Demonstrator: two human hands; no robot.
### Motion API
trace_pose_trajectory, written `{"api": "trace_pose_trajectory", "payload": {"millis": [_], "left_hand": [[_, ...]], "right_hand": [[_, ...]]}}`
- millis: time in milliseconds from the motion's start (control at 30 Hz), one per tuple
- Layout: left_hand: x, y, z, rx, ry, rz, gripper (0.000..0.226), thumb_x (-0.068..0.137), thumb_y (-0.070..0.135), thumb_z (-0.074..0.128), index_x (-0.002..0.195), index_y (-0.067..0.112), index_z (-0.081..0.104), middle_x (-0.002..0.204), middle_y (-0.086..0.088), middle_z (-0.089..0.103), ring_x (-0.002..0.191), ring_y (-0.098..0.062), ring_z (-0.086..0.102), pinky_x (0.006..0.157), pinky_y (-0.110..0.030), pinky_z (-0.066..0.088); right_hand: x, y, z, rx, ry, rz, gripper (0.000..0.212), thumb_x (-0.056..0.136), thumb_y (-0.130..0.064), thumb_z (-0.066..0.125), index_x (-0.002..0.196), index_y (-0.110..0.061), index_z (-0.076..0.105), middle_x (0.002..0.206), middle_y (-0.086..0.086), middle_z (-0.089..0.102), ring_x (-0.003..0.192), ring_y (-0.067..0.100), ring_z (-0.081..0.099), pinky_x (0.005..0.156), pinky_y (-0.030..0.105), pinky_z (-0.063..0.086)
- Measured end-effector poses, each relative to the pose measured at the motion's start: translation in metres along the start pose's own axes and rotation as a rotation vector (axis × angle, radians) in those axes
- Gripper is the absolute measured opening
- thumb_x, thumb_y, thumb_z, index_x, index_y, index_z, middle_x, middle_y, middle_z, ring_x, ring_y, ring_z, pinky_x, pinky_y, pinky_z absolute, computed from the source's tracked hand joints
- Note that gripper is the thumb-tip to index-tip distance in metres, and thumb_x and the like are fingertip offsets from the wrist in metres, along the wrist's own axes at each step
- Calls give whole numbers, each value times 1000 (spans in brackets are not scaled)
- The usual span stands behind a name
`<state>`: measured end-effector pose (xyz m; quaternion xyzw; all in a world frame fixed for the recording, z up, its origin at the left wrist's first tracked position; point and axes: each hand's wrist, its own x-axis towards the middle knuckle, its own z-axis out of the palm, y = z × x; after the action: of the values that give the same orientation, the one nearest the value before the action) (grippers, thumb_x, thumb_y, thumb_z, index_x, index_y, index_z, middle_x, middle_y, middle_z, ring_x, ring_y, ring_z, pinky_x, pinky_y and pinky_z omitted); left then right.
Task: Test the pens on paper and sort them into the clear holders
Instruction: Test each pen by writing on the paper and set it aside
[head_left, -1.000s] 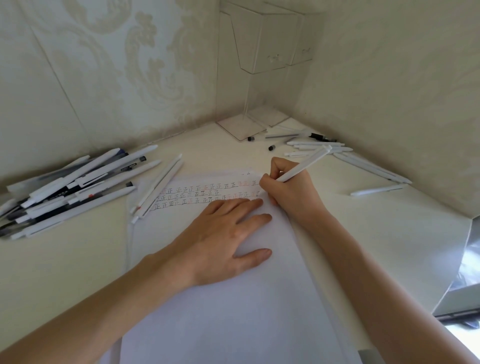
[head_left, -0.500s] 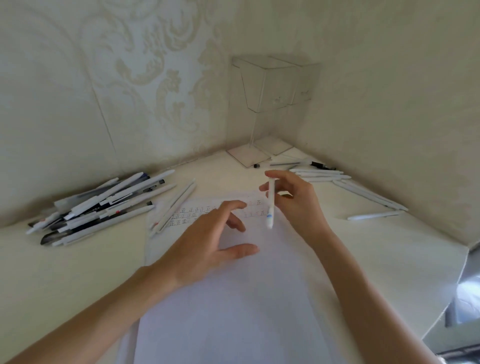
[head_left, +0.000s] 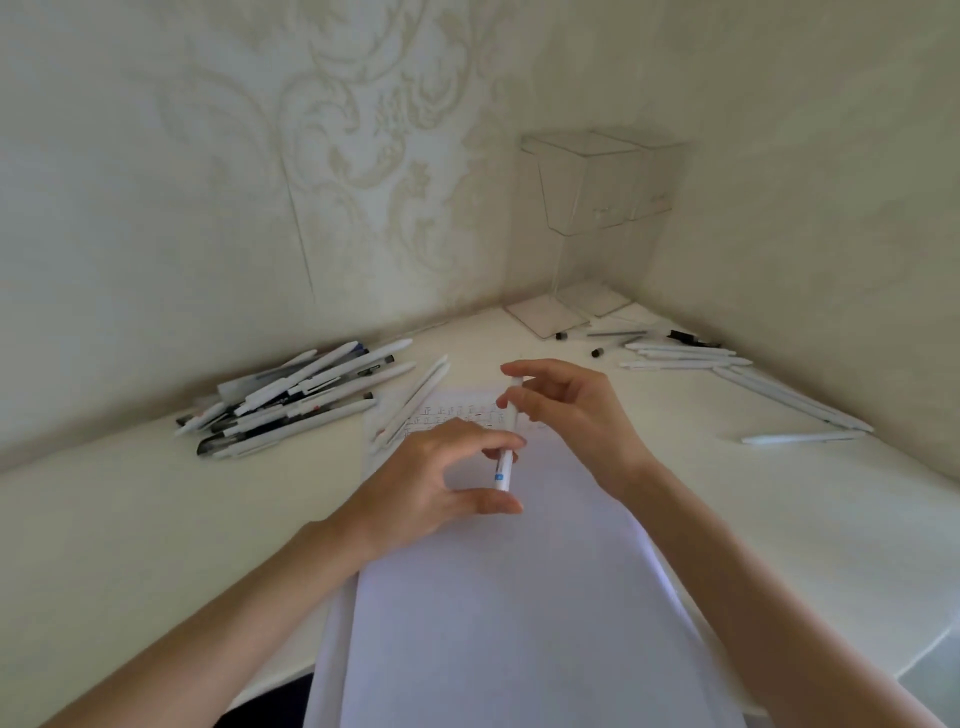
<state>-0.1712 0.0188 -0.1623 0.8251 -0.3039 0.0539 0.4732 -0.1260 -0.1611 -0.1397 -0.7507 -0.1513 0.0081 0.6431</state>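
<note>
Raised left hand (head_left: 426, 483) off paper (head_left: 519, 623) to meet white pen (head_left: 503, 470) at centre frame, forefinger touching its lower half, grip unclear. Pinched its top with right hand (head_left: 571, 415), long axis up-frame. Faced clear holders (head_left: 592, 182) upper right, nearer right hand.

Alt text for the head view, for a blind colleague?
Above the paper, the right hand pinches a white pen near its top; the left hand touches its lower half. Loose pens lie either side, clear holders in the corner.
</note>
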Motion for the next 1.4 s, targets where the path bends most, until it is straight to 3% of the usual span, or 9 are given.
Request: {"api": "trace_pose_trajectory", "payload": {"millis": [133, 267, 467, 700, 867, 1000, 1100, 1200, 1400], "left_hand": [[-6, -11, -14, 181, 30, -27, 47, 80, 45, 61, 122, 23, 57, 113, 12, 59, 107, 0, 50, 93, -11, 34], [-12, -38, -38, 509, 262, -120, 36, 86, 11, 52, 123, 9, 55, 119, -7, 55, 110, -24, 52, 92, -28, 39], [-10, -51, -32, 823, 239, -158, 32, 83, 23, 66, 113, 16, 64, 124, -13, 56, 114, -35, 51, 95, -47, 37], [16, -73, -42, 840, 293, -118, 16, 85, 16, 58, 91, 18, 72, 105, -1, 69, 101, -24, 63, 86, -35, 39], [43, -79, -43, 860, 173, -164, 27, 95, 14, 47, 115, 21, 64, 131, 4, 55, 124, -19, 45, 102, -32, 16], [52, -68, -35, 903, 199, -53, 27, 84, 4, 61, 109, 13, 67, 121, -8, 62, 114, -32, 55, 97, -41, 27], [38, -54, -21, 702, 104, 26, 29, 88, 27, 52, 109, 15, 67, 122, -5, 61, 113, -26, 56, 98, -43, 40], [20, -41, -5, 567, -109, 48, 65, 84, 68, 28, 123, 27, 58, 138, 11, 43, 128, -10, 38, 107, -33, 28], [18, -32, 10, 583, -279, -42, 96, 63, 88, -6, 140, 42, 27, 142, 28, 7, 130, 10, 4, 105, -13, 0]], "right_hand": [[4, 4, 9, -88, -2, 1, 35, 93, -13, 57, 126, -25, 56, 95, 4, 73, 84, 2, 64, 76, 11, 45], [5, 18, 18, -394, -3, 46, 43, 96, -25, 52, 138, -31, 41, 119, -6, 59, 97, 6, 54, 80, 6, 39], [5, 39, 24, -891, -103, -214, 25, 96, -16, 50, 117, -12, 63, 120, 4, 59, 112, 27, 45, 98, 26, 32], [5, 40, 14, -972, -89, -265, 24, 95, -16, 51, 115, -11, 64, 118, 4, 60, 107, 27, 48, 95, 29, 37], [4, 34, 10, -969, -100, -239, 26, 97, -21, 49, 119, -12, 62, 124, 4, 56, 111, 24, 46, 100, 30, 35], [-2, 26, -6, -962, -23, -238, 29, 97, -21, 48, 124, -14, 59, 133, 4, 52, 119, 22, 42, 98, 21, 26], [-13, 25, -41, -982, 86, -173, 31, 94, -6, 47, 122, -11, 60, 130, 5, 55, 117, 26, 43, 96, 25, 29], [-30, 29, -88, -1052, 225, -31, 55, 78, 14, 42, 126, -8, 58, 136, 11, 52, 124, 32, 42, 102, 35, 32], [-60, 40, -143, -1357, 352, 401, 47, 85, -5, 45, 132, -8, 45, 143, 11, 40, 133, 28, 31, 106, 35, 25]]}}
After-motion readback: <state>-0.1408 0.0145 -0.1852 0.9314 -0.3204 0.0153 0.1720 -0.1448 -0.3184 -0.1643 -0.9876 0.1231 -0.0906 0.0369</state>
